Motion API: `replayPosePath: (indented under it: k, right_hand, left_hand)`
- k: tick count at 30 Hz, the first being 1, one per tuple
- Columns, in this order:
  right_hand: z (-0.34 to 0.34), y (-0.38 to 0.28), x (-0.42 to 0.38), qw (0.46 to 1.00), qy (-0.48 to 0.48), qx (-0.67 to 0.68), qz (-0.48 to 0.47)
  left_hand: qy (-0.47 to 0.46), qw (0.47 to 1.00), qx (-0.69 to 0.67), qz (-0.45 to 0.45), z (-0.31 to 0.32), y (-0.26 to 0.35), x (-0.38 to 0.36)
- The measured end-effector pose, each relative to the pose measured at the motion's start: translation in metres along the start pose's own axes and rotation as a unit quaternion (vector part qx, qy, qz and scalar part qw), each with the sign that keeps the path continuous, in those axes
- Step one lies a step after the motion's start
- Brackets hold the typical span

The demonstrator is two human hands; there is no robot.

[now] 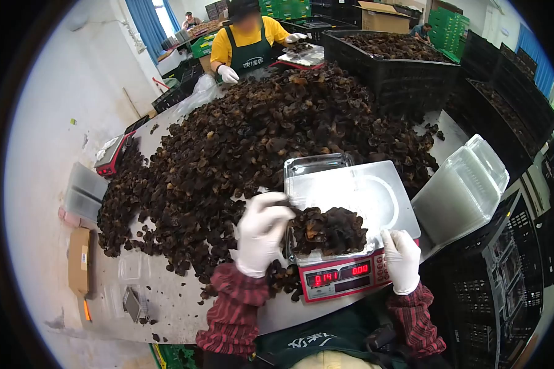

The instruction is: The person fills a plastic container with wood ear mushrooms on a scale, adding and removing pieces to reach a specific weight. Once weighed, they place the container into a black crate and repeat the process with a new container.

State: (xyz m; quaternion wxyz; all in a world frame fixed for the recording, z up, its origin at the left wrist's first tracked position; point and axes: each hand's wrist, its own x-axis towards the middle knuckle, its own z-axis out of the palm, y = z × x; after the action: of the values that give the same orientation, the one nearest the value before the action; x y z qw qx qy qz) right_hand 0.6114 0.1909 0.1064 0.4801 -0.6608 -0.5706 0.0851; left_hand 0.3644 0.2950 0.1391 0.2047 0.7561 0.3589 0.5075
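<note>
Dark fungus heap [329,231], long axis sideways

Right hand [261,230]: thin white glove [252,252], creased over the palm and wrist
Left hand [403,261]: matching white glove [405,273]
Sleeves [234,307]: dark red with blackish stripes, gathered into puckered folds, cuffs meeting the gloves
Apron [363,326]: dark green
Lettering [314,340]: white characters with a sweeping stroke, across the apron
Lap [332,361]: pale cream cloth, garment unclear
</note>
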Motion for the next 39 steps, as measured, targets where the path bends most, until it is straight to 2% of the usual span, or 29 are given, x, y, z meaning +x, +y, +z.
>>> replayPosePath:
  k: [2,3,5,7,11,13,15,17,18,21,24,27,29,31,33,35,38,39]
  right_hand:
    - [0.003,0.001,-0.001,1.0,0.005,-0.001,-0.011]
    - [0.003,0.002,-0.003,1.0,-0.009,-0.006,-0.003]
    - [-0.001,0.004,-0.006,1.0,-0.022,-0.013,0.007]
    - [-0.005,0.007,-0.007,1.0,0.008,-0.024,-0.018]
    - [-0.011,0.014,-0.005,1.0,0.005,-0.016,0.01]
    - [-0.01,0.013,-0.002,1.0,0.017,0.0,0.022]
    - [-0.007,0.013,0.0,1.0,0.019,0.004,0.014]
    - [-0.006,0.012,0.001,1.0,0.017,0.005,0.011]
    - [-0.005,0.01,0.002,1.0,0.017,0.002,0.014]
    - [-0.002,0.009,0.0,1.0,0.009,0.009,0.026]
    - [-0.002,0.009,-0.001,1.0,0.011,0.021,0.019]
    - [-0.004,0.014,-0.002,0.999,0.038,-0.018,0.005]
    - [-0.008,0.019,-0.002,0.999,0.035,-0.019,0.012]
    - [-0.01,0.019,-0.002,0.998,0.034,-0.023,0.041]
    - [-0.008,0.022,-0.002,0.997,0.031,-0.004,0.068]
    - [-0.003,0.023,-0.001,0.998,0.03,0.005,0.05]
    - [-0.001,0.019,-0.001,0.999,0.016,0.018,0.038]
    - [-0.001,0.017,-0.001,0.999,0.002,0.022,0.044]
  left_hand:
    - [-0.101,0.992,0.035,0.066,0.025,0.009,0.014]
    - [-0.2,0.978,0.029,0.047,0.036,0.007,0.017]
    - [-0.294,0.954,0.041,0.032,0.047,-0.003,0.013]
    - [-0.28,0.959,-0.001,0.042,0.04,0.005,0.016]
    - [-0.15,0.989,-0.009,0.019,0.013,0.014,0.012]
    - [-0.109,0.991,-0.033,-0.068,0.001,0.008,0.003]
    - [-0.068,0.991,-0.032,-0.11,-0.005,-0.001,-0.008]
    - [-0.047,0.993,-0.011,-0.104,-0.009,-0.01,-0.018]
    - [-0.053,0.988,-0.02,-0.142,-0.01,-0.009,-0.022]
    - [-0.047,0.994,0.035,-0.089,-0.007,-0.013,-0.027]
    - [-0.031,0.994,0.067,-0.076,-0.005,-0.02,-0.031]
    - [-0.02,0.986,0.105,-0.131,-0.013,-0.035,-0.044]
    - [-0.009,0.982,0.151,-0.114,-0.022,-0.053,-0.061]
    - [-0.048,0.971,0.129,-0.197,-0.032,-0.064,-0.086]
    - [-0.063,0.97,0.159,-0.171,-0.033,-0.059,-0.104]
    - [-0.107,0.962,0.15,-0.203,-0.03,-0.05,-0.121]
    - [-0.145,0.942,0.237,-0.186,-0.019,-0.037,-0.136]
    - [-0.161,0.94,0.256,-0.156,-0.017,-0.033,-0.135]
